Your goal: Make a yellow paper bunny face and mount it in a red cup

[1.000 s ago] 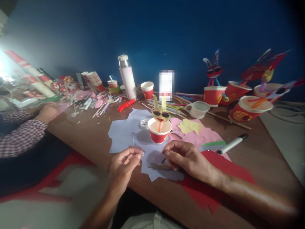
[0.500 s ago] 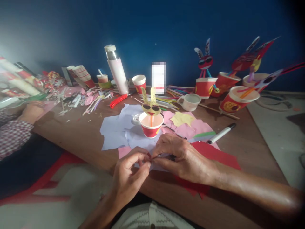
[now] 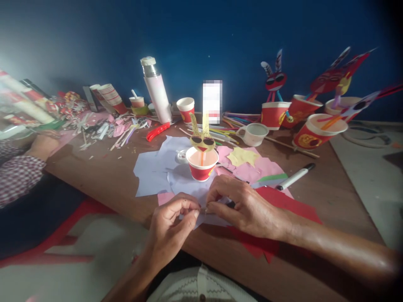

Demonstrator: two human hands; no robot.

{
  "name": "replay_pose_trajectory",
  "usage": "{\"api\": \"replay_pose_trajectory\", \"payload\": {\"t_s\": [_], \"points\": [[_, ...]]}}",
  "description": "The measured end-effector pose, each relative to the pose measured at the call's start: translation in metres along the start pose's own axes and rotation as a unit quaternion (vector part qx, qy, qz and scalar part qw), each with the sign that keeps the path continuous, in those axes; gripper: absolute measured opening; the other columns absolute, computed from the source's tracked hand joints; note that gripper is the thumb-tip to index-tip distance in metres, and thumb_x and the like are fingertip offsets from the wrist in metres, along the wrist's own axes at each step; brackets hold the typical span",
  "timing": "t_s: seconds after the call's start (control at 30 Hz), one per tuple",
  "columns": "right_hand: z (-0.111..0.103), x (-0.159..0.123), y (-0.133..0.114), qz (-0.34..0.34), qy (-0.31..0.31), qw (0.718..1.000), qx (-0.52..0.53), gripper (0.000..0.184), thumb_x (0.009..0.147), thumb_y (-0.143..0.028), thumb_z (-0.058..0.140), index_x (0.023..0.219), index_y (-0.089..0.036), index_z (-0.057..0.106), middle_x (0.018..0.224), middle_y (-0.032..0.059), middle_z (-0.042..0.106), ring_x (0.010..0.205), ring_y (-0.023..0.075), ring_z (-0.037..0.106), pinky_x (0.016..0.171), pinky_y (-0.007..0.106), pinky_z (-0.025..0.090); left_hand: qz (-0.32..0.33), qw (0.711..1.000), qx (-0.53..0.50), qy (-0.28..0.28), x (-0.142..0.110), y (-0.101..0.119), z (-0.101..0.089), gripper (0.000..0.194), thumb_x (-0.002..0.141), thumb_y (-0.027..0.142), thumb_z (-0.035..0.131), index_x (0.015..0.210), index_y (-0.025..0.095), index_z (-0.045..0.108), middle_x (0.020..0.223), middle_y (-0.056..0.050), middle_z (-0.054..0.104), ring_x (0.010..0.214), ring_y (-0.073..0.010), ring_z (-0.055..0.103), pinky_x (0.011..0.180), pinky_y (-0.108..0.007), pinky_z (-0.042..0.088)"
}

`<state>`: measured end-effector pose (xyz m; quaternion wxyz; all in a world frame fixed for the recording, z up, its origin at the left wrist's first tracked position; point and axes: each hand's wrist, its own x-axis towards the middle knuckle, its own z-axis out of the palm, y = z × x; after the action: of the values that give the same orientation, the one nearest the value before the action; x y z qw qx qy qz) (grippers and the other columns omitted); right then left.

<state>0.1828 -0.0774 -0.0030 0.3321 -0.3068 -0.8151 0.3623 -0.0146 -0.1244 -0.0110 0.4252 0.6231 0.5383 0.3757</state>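
Note:
My left hand (image 3: 174, 224) and my right hand (image 3: 244, 207) are close together above the table's near edge, thumbs pinched against fingertips. A tiny, thin piece seems to span the small gap between them; I cannot make out what it is. Just beyond stands a red paper cup (image 3: 202, 173) with a yellow paper rabbit-like face (image 3: 203, 143) on an orange stem, long ears up and dark eyes. Pale lilac paper (image 3: 151, 172) lies under the cup. Red paper (image 3: 283, 205) lies partly beneath my right hand and forearm.
A marker (image 3: 296, 177), pink paper (image 3: 267, 167) and a yellow paper scrap (image 3: 242, 156) lie on the right. Behind are a white mug (image 3: 254, 134), a red-handled cutter (image 3: 158, 131), a flask (image 3: 157, 94) and decorated cups (image 3: 275, 117). A person's hand (image 3: 42, 147) rests at left.
My fingertips have drawn slightly apart, opening a small gap between the two hands. The whole view has shifted a little; the cup and papers stay in place.

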Motion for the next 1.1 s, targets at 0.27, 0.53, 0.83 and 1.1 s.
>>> {"api": "replay_pose_trajectory", "payload": {"t_s": [0.27, 0.53, 0.83, 1.1], "points": [[0.001, -0.002, 0.001, -0.003, -0.022, 0.999, 0.035, 0.016, 0.084, -0.021, 0.064, 0.069, -0.016, 0.061, 0.063, -0.0023, 0.056, 0.059, 0.0103, 0.049, 0.060, 0.026, 0.040, -0.003, 0.990, -0.050, 0.131, 0.015, -0.005, -0.022, 0.018, 0.082, 0.032, 0.060, 0.073, 0.018, 0.066, 0.078, -0.001, 0.062, 0.073, -0.0139, 0.058, 0.066, -0.021, 0.048], [0.001, -0.001, 0.001, -0.007, -0.057, 0.998, 0.017, 0.015, 0.087, -0.019, 0.058, 0.076, -0.015, 0.066, 0.070, 0.0012, 0.064, 0.063, 0.0113, 0.054, 0.064, 0.026, 0.042, -0.005, 0.989, -0.008, 0.146, 0.036, -0.020, -0.031, 0.022, 0.082, 0.037, 0.063, 0.090, 0.017, 0.067, 0.089, -0.004, 0.065, 0.083, -0.0169, 0.059, 0.071, -0.025, 0.048], [-0.004, 0.001, 0.000, 0.012, -0.032, 0.999, -0.011, 0.011, 0.082, -0.013, 0.060, 0.072, -0.016, 0.060, 0.066, -0.0017, 0.058, 0.061, 0.0103, 0.049, 0.061, 0.024, 0.040, -0.014, 0.986, -0.022, 0.164, 0.047, -0.019, -0.030, 0.023, 0.082, 0.038, 0.063, 0.092, 0.018, 0.067, 0.088, -0.004, 0.067, 0.076, -0.0146, 0.060, 0.066, -0.021, 0.049], [-0.003, 0.002, 0.001, -0.051, -0.022, 0.998, -0.026, 0.008, 0.082, -0.013, 0.058, 0.075, -0.016, 0.061, 0.070, 0.0000, 0.061, 0.063, 0.0110, 0.050, 0.065, 0.026, 0.040, -0.075, 0.988, -0.035, 0.133, 0.051, -0.026, -0.028, 0.035, 0.076, 0.045, 0.068, 0.098, 0.018, 0.066, 0.087, -0.004, 0.067, 0.071, -0.0139, 0.059, 0.066, -0.022, 0.049]]}}
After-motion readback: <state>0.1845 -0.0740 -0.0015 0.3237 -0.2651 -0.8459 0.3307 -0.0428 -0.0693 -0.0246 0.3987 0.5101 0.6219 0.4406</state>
